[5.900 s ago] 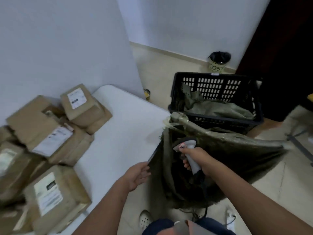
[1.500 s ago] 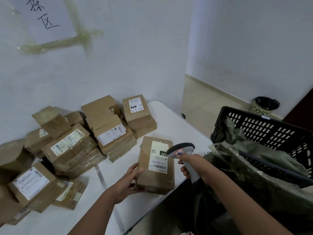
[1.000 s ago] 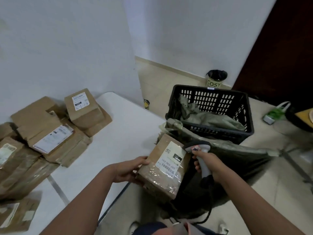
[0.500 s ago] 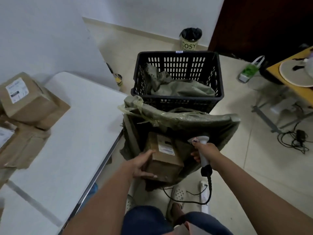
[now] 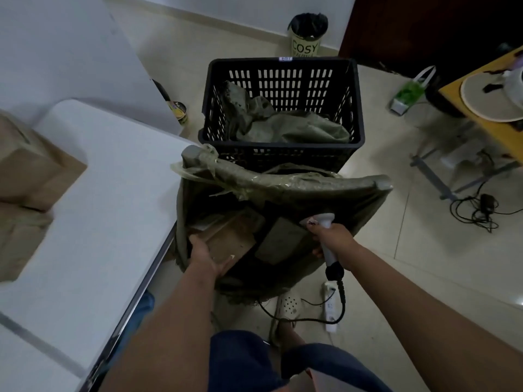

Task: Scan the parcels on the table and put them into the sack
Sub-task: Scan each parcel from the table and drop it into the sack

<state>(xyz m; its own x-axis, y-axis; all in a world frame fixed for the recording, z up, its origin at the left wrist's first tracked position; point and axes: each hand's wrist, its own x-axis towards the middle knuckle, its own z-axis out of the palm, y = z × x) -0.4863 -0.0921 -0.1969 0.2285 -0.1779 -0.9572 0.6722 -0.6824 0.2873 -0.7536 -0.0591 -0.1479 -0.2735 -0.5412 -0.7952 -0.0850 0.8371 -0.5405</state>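
One black crate (image 5: 283,148) stands just behind the open sack (image 5: 283,185).

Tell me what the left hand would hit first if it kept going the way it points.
The left hand points down into the sack and already holds the brown parcel. Going on, that parcel would probably meet the grey packet or the dark sack interior; depth there is unclear.

Two hands: left hand (image 5: 204,254), right hand (image 5: 334,238). One olive-green woven sack (image 5: 285,185), one black slatted plastic crate (image 5: 280,108), one white handheld barcode scanner (image 5: 322,224).
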